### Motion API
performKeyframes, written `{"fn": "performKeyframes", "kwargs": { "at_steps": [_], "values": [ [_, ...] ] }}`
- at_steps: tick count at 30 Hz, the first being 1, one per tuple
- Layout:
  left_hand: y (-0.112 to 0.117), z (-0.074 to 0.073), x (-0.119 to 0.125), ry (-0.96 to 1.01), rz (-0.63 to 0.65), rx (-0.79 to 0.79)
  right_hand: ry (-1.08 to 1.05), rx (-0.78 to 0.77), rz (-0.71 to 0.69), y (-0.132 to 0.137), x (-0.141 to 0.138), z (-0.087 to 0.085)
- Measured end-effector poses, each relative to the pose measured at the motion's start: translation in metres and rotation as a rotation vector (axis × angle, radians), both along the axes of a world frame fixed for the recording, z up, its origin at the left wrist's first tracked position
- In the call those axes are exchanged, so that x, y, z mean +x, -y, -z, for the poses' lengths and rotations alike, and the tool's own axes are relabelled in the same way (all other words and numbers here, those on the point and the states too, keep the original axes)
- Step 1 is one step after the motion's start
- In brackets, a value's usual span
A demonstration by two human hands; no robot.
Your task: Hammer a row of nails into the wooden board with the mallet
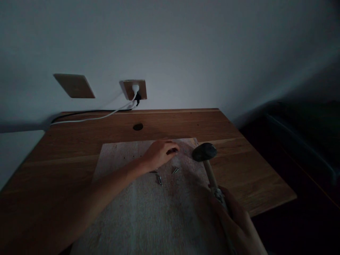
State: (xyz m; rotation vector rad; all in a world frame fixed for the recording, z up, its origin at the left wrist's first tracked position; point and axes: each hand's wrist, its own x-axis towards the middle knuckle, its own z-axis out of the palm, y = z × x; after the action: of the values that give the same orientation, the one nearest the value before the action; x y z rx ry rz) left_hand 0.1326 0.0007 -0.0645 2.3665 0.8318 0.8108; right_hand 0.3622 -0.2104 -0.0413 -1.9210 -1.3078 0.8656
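Head view: remotely, I saw the mallet (210,172), judged top-heavy and rigid, its handle (211,178), the surest hold, wrapped by the right hand (236,220) at four o'clock from the left hand (160,155), whose fingers curled, around what I could not tell.

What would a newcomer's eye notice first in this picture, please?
Probably the dark-headed mallet in the right hand, by the right edge of the greyish board. Next, the left hand at the board's far side, with small metal fasteners lying nearer. Behind, a white plug sits in the wall socket.
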Motion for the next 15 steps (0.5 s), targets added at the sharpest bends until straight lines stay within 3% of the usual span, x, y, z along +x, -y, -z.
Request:
{"fn": "performKeyframes", "kwargs": {
  "at_steps": [8,11,15],
  "values": [
    [0.001,0.000,0.000,0.068,-0.024,-0.139,-0.018,-0.023,0.039,0.002,-0.004,-0.011],
    [0.000,0.001,0.000,0.077,-0.026,-0.152,0.012,-0.004,0.075,0.003,-0.015,-0.018],
    [0.000,0.002,0.000,0.103,-0.021,-0.192,-0.109,-0.112,0.060,-0.003,-0.037,-0.027]
  ]
}}
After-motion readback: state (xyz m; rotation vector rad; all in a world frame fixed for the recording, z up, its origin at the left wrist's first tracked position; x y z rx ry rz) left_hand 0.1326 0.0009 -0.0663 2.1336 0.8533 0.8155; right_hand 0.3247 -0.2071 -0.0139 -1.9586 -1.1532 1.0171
